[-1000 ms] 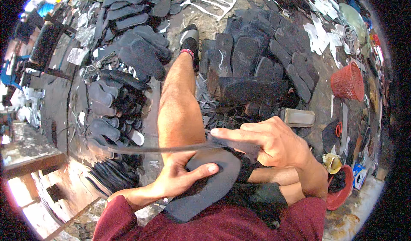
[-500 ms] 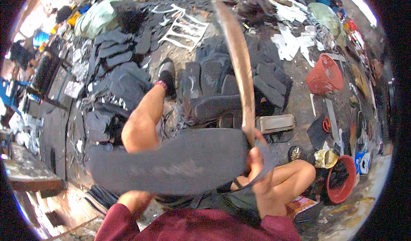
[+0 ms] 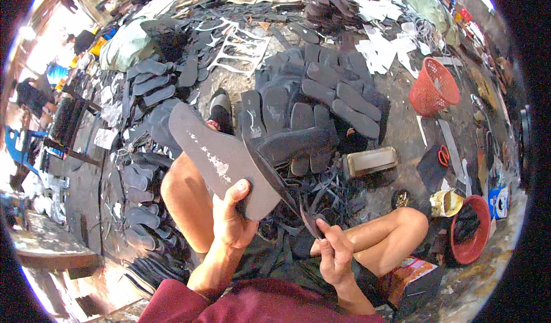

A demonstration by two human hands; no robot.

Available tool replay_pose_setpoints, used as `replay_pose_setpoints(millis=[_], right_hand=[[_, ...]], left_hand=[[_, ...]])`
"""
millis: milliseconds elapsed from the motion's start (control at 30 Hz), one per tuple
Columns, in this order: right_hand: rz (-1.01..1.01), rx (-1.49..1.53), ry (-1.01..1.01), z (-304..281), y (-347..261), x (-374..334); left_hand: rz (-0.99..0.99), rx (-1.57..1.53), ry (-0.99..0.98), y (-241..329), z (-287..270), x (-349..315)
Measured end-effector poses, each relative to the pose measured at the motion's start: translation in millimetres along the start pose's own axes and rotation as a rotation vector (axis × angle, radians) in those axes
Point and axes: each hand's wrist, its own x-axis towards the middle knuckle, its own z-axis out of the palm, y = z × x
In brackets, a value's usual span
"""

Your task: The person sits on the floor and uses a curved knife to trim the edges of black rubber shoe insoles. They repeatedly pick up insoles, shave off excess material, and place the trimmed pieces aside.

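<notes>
A grey-brown shoe sole (image 3: pixel 215 156) with a whitish scuffed patch is tilted up over my lap, its far end reaching toward the upper left. My left hand (image 3: pixel 232 217) is closed round its near end, the thumb lying on the face. A thin dark strip (image 3: pixel 270 171) runs along the sole's right edge and curves down to my right hand (image 3: pixel 334 251), which pinches its near end. Whether the strip is still joined to the sole I cannot tell. Beyond my hands lies a pile of dark soles (image 3: pixel 281 110).
Dark offcuts (image 3: pixel 321 199) litter the floor by my legs. At right stand a red mesh basket (image 3: pixel 433 87), a red bowl (image 3: pixel 485 231), a yellowish tin (image 3: pixel 446 203) and a pale oblong block (image 3: pixel 372 161). Red-handled scissors (image 3: pixel 443 155) lie near them. A wooden bench (image 3: pixel 54 257) is at left.
The sole has swung from lying broadside over my lap to pointing up and left. My left hand now grips it in view. The long strip by my right hand no longer sticks upward.
</notes>
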Motion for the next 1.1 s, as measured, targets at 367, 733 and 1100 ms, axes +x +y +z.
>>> replay_pose_setpoints(millis=[367,733,1100], right_hand=[[0.285,0.499,0.189,-2.5,2.1,64.6],[0.602,0.878,0.393,30.5,23.2,95.2],[0.847,0.610,0.636,3.0,97.9,43.1]], left_hand=[[0.600,0.671,-0.613,7.0,-50.4,26.6],[-0.518,-0.008,-0.469,-34.4,-70.5,-12.1],[-0.539,0.282,-0.419,15.1,-42.4,9.2]])
